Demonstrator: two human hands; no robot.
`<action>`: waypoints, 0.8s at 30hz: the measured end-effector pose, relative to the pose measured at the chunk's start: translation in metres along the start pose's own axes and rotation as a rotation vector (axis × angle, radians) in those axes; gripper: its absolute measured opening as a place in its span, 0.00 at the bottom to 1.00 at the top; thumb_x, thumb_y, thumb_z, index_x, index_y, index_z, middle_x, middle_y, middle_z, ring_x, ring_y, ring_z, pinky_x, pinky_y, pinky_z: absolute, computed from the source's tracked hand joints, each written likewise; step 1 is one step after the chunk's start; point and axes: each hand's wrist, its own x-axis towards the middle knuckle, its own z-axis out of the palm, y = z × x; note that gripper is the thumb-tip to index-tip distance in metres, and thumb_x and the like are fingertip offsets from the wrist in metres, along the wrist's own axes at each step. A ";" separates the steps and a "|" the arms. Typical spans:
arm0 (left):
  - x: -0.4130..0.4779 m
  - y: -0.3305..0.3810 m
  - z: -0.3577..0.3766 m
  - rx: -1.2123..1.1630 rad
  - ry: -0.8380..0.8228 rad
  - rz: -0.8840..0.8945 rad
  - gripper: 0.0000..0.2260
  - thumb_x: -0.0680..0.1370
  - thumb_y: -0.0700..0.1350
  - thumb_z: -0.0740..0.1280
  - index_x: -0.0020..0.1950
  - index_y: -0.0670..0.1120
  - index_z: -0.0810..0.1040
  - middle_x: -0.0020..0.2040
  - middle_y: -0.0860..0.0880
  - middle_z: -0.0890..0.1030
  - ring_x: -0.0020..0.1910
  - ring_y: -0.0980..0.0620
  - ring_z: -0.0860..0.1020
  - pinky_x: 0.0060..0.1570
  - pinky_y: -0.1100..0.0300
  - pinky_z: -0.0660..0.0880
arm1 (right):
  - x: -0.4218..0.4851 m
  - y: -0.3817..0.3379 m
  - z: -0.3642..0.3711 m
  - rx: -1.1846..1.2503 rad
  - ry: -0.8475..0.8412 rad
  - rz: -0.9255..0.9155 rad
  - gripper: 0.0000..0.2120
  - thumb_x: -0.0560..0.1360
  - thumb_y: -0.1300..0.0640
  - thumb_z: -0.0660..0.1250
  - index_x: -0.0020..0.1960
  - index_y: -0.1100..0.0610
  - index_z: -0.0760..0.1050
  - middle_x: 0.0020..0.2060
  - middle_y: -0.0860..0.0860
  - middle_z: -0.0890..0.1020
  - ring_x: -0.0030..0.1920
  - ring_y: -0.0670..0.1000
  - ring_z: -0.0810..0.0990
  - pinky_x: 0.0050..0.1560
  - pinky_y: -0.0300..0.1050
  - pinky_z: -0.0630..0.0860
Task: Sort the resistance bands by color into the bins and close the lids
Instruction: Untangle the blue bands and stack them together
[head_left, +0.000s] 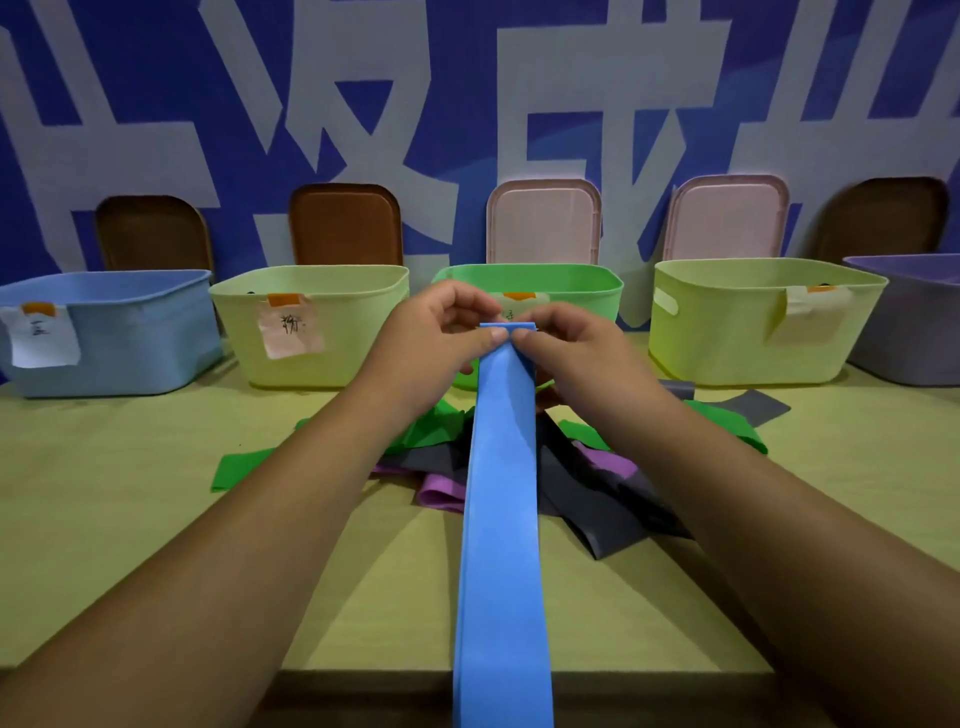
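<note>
Both hands pinch the folded top end of a blue resistance band (501, 467), held up in front of the green bin (571, 283). The left hand (441, 332) grips the fold from the left with thumb and curled fingers, and the right hand (566, 345) does so from the right, their thumbs almost meeting on it. From there the band stretches flat toward the viewer, crosses the near edge of the desk (130, 509) and runs out of the bottom of the frame. Under it on the desk lies a loose pile of other bands — green bands (244, 467), dark grey bands (597, 504) and purple bands (441, 491), overlapping one another. Five open bins stand in a row along the back of the desk: a light blue bin (130, 332) with a white note (44, 338), a yellow-green bin (353, 332) with a pink note (291, 330), the green bin, a second yellow-green bin (727, 332) and a greyish-purple bin (909, 332) at the right edge. Behind each bin a lid leans upright against the blue-and-white wall (415, 78) — brown lids (345, 223) behind the first, second and fifth bins, pink lids (543, 223) behind the third and fourth.
</note>
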 end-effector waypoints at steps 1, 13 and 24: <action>0.000 -0.004 0.000 -0.014 -0.006 0.002 0.09 0.78 0.37 0.77 0.54 0.48 0.83 0.50 0.49 0.87 0.47 0.53 0.84 0.42 0.59 0.81 | 0.002 0.006 0.000 0.004 0.010 -0.019 0.05 0.84 0.56 0.71 0.57 0.54 0.84 0.48 0.61 0.86 0.44 0.53 0.87 0.45 0.58 0.86; -0.007 -0.015 0.002 -0.084 -0.036 -0.063 0.04 0.82 0.48 0.74 0.52 0.51 0.88 0.48 0.48 0.88 0.47 0.50 0.86 0.53 0.50 0.84 | 0.001 0.024 0.001 -0.006 0.016 -0.170 0.04 0.84 0.54 0.73 0.54 0.45 0.83 0.46 0.52 0.89 0.50 0.57 0.89 0.50 0.64 0.87; -0.015 -0.012 0.001 -0.149 -0.030 -0.115 0.04 0.80 0.39 0.74 0.54 0.41 0.86 0.50 0.41 0.87 0.48 0.48 0.87 0.46 0.60 0.83 | -0.006 0.021 -0.003 0.024 0.016 -0.127 0.08 0.85 0.53 0.70 0.56 0.57 0.85 0.40 0.48 0.87 0.37 0.44 0.84 0.40 0.43 0.84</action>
